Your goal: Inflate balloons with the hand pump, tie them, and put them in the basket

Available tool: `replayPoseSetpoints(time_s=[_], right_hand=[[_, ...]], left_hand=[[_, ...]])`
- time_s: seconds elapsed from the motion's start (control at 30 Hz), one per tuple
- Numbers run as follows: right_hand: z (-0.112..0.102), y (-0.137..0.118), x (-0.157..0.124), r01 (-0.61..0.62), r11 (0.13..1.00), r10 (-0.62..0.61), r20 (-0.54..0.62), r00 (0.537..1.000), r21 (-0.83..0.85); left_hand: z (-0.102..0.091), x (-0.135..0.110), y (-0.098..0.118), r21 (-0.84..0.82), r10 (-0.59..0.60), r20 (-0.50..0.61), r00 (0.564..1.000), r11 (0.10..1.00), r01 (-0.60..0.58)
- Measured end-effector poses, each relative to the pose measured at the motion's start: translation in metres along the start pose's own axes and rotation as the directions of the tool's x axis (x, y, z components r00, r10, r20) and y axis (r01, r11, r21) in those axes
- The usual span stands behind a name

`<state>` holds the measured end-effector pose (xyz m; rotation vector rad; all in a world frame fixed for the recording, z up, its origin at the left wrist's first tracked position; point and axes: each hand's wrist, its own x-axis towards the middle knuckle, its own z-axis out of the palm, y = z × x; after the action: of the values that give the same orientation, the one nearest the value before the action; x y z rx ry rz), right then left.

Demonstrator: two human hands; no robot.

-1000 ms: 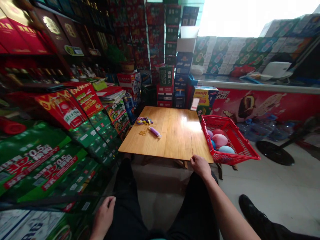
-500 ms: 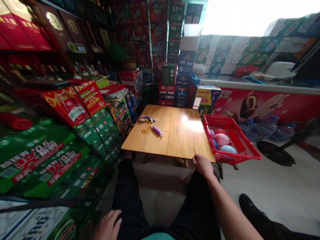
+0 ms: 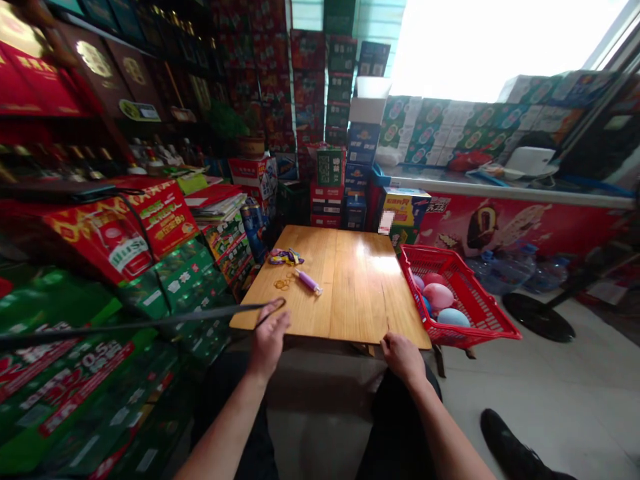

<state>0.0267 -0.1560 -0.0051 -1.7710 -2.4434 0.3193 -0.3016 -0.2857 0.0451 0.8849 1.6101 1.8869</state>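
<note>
Holding pink and blue balloons (image 3: pixel 437 297), a red basket (image 3: pixel 480 313)

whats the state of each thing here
left hand, open, fingers spread, raised at the table's near edge
right hand, resting on the table's near edge, fingers curled
wooden table, standing, top glossy
purple tube, lying on the table
rubber bands, loose on the table
red plastic basket, beside the table, holding balloons
balloons, inflated
</note>
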Motion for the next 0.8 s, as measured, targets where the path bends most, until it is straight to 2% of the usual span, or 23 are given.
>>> replayPoseSetpoints(time_s=[0.03, 0.07, 0.1, 0.13, 0.17, 0.2, 0.23, 0.27, 0.33, 0.4, 0.43, 0.5, 0.57, 0.63, 0.73, 0.8], right_hand=[[0.001, 0.0, 0.001, 0.007, 1.0, -0.007, 0.002, 1.0, 0.001], [0.002, 0.0, 0.002, 0.014, 1.0, -0.014, 0.005, 1.0, 0.003], [0.003, 0.0, 0.002, 0.017, 1.0, -0.017, 0.006, 1.0, 0.007], [0.004, 0.0, 0.003, 0.02, 1.0, -0.02, 0.008, 1.0, 0.014], [0.005, 0.0, 0.004, 0.023, 0.999, -0.023, 0.007, 1.0, 0.025], [0.007, 0.0, 0.006, 0.025, 0.999, -0.025, 0.002, 1.0, 0.039], [0.008, 0.0, 0.007, 0.032, 0.998, -0.031, -0.006, 0.999, 0.06], [0.01, -0.001, 0.008, 0.041, 0.995, -0.04, -0.017, 0.999, 0.088], [0.014, -0.004, 0.012, 0.07, 0.982, -0.062, -0.051, 0.997, 0.174], [0.018, -0.011, 0.018, 0.112, 0.952, -0.089, -0.093, 0.992, 0.285], [0.019, -0.017, 0.022, 0.137, 0.932, -0.107, -0.105, 0.989, 0.336], [0.02, -0.032, 0.035, 0.185, 0.899, -0.157, -0.102, 0.982, 0.397], [0.019, -0.055, 0.055, 0.232, 0.885, -0.218, -0.08, 0.973, 0.403], [0.017, -0.087, 0.083, 0.293, 0.875, -0.282, -0.086, 0.956, 0.385], [0.016, -0.147, 0.137, 0.375, 0.862, -0.363, -0.101, 0.926, 0.342], [0.018, -0.191, 0.177, 0.411, 0.856, -0.405, -0.087, 0.91, 0.315]], left_hand=[[-0.01, 0.019, 0.002, -0.033, 0.046, -0.141, 0.989, 0.998, -0.051], [-0.019, 0.033, 0.002, -0.027, 0.077, -0.318, 0.945, 0.996, -0.09], [-0.026, 0.044, 0.001, 0.025, 0.091, -0.474, 0.876, 0.996, -0.09], [-0.028, 0.05, -0.001, 0.085, 0.091, -0.574, 0.814, 0.995, -0.051], [-0.024, 0.053, -0.003, 0.108, 0.067, -0.556, 0.829, 0.994, -0.008], [-0.015, 0.055, -0.007, 0.079, 0.028, -0.463, 0.886, 0.997, 0.009], [-0.001, 0.055, -0.01, 0.023, -0.007, -0.319, 0.948, 1.0, 0.015], [0.017, 0.057, -0.012, -0.042, -0.024, -0.162, 0.986, 0.999, 0.018], [0.053, 0.07, -0.014, -0.138, -0.021, 0.064, 0.998, 0.99, 0.03], [0.077, 0.097, -0.015, -0.244, -0.027, 0.113, 0.993, 0.968, 0.054], [0.082, 0.115, -0.015, -0.272, -0.031, 0.11, 0.993, 0.96, 0.06], [0.078, 0.156, -0.021, -0.297, -0.019, 0.062, 0.998, 0.954, 0.037], [0.058, 0.196, -0.033, -0.294, -0.021, -0.02, 1.0, 0.956, 0.014], [0.033, 0.228, -0.048, -0.319, -0.13, -0.201, 0.971, 0.946, 0.061], [0.0, 0.258, -0.07, -0.373, -0.255, -0.315, 0.914, 0.919, 0.128], [-0.012, 0.267, -0.08, -0.416, -0.325, -0.295, 0.899, 0.89, 0.186]])
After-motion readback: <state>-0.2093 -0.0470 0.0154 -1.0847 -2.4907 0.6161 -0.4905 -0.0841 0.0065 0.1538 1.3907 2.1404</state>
